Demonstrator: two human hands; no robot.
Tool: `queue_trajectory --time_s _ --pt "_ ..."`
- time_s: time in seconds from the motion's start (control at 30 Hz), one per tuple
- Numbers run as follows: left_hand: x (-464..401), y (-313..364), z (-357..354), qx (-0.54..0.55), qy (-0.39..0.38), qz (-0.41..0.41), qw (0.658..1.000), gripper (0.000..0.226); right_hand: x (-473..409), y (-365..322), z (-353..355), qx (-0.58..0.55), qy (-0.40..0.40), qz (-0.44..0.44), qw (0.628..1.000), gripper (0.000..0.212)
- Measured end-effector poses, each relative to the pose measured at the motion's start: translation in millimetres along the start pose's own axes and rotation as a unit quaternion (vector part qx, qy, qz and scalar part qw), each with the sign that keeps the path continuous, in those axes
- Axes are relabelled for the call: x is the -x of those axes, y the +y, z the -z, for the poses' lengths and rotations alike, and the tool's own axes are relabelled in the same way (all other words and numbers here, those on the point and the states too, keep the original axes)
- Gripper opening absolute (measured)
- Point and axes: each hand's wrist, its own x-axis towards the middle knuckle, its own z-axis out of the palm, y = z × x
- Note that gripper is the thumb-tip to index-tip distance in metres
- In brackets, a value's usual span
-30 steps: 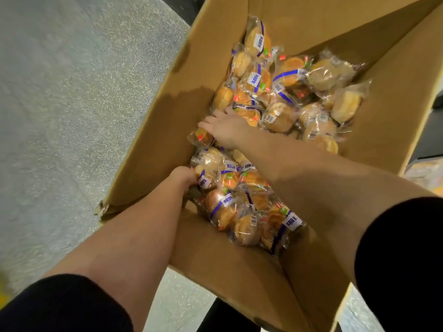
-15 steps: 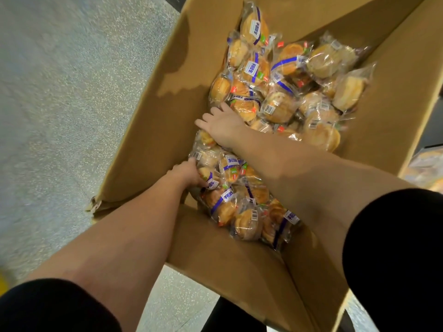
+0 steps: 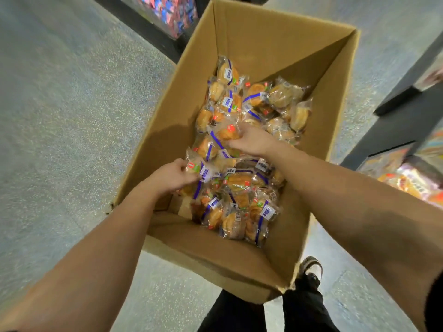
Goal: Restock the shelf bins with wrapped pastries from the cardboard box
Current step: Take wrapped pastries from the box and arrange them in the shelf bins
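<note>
We are leaning over an open cardboard box (image 3: pixel 282 53) that is sitting on the speckled grey floor (image 3: pixel 60 104), and both our bare arms are reaching down into it. The wrapped pastries (image 3: pixel 242 188) are lying in a loose heap along the bottom of the box, golden rolls in clear wrappers with blue stripes and white labels, stretching from the near wall toward the far end.

Our left hand (image 3: pixel 171 176) is curling its fingers round one wrapped pastry (image 3: pixel 195 167) at the near left edge of the heap, pinching it by the wrapper close to the left wall of the box. Our right hand (image 3: pixel 251 141) is gripping another pastry (image 3: pixel 226 134) near the middle of the heap, fingers closing over its top while it is still touching the packets around it.

Below the box, our dark trouser legs (image 3: pixel 299 305) and one black-and-white shoe (image 3: pixel 311 268) are showing on the floor. At the right edge, dark shelving (image 3: pixel 395 130) is holding colourful packets (image 3: pixel 412 178), too blurred to read. More bright packaging (image 3: pixel 167 13) is sitting on a dark shelf beyond the far left corner of the box.
</note>
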Motion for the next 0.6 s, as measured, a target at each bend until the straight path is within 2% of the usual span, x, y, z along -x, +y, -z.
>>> queue_trajectory --time_s 0.1,0.17,0.23,0.3,0.37,0.43,0.47,0.5,0.57,0.6 --pt "40 14 -1 0.15 0.032 -0.036 0.988 0.052 60 9 32 -0.111 0.02 -0.016 0.994 0.058" --pt "64 30 -7 0.228 0.037 -0.061 0.971 0.073 106 18 49 -0.171 0.032 -0.023 0.985 0.058" --pt "87 51 -18 0.279 0.036 -0.091 0.955 0.084 152 34 61 -0.266 0.045 -0.03 0.962 0.043" --pt "108 78 -32 0.3 0.025 -0.12 0.946 0.076 196 55 67 -0.326 0.07 -0.042 0.942 0.021" --pt "130 109 -52 0.289 0.007 -0.149 0.946 0.075 240 82 71 -0.351 0.11 -0.049 0.929 0.022" --pt "149 140 -77 0.267 -0.006 -0.174 0.948 0.084 289 107 72 -0.387 0.146 -0.062 0.908 0.019" --pt "159 157 -91 0.254 -0.021 -0.187 0.949 0.082 314 117 71 -0.412 0.163 -0.068 0.894 0.01" --pt "173 177 -108 0.23 -0.037 -0.209 0.95 0.069 340 132 69 -0.433 0.179 -0.073 0.88 0.005" --pt "202 214 -145 0.169 -0.037 -0.246 0.954 0.031 390 164 62 -0.454 0.214 -0.087 0.86 0.005" --pt "217 230 -165 0.15 -0.035 -0.26 0.953 0.024 415 179 58 -0.465 0.233 -0.087 0.85 0.005"
